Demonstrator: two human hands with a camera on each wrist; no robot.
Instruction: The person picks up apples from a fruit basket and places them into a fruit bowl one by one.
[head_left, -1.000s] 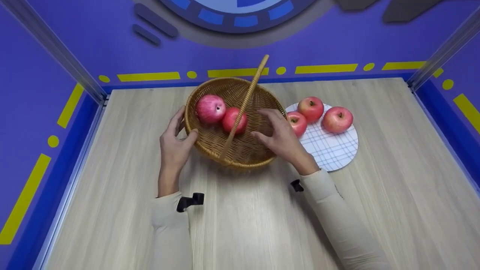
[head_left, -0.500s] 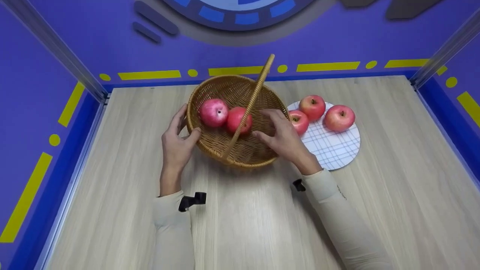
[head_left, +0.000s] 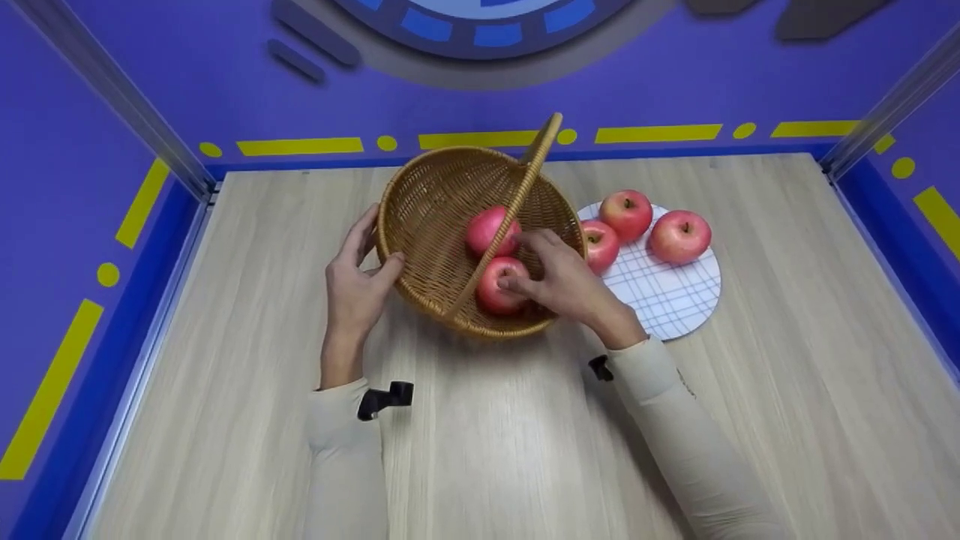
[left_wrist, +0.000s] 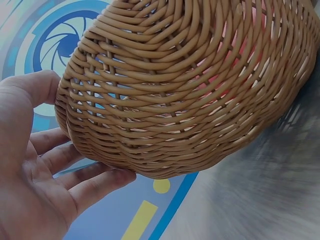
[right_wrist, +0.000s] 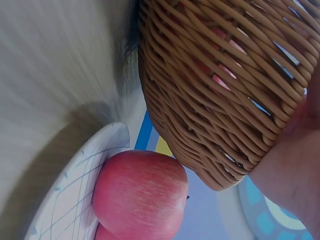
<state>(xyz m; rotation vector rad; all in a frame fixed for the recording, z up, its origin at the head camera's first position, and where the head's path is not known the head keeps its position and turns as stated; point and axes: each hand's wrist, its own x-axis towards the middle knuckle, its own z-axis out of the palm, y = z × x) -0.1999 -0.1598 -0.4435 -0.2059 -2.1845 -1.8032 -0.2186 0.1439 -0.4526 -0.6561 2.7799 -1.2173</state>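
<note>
Two apples (head_left: 496, 296) have shifted rightward inside the basket (head_left: 427, 210), and now lie at mid-frame by the right hand (head_left: 566, 277). That hand's thumb and fingers stand apart, the thumb over the nearer apple; whether it presses cannot be told. Left of center, the left hand (head_left: 356, 281) grips the rim. One handle (head_left: 523, 189) slants across the farther apple (head_left: 484, 229), hiding part of it. At center right, three apples (head_left: 625, 215) sit on one checked plate (head_left: 660, 300), its left edge and one fruit partly hidden behind the basket. Five apples in all share the table (head_left: 480, 442); a purple wall (head_left: 487, 105) fills the top.
</note>
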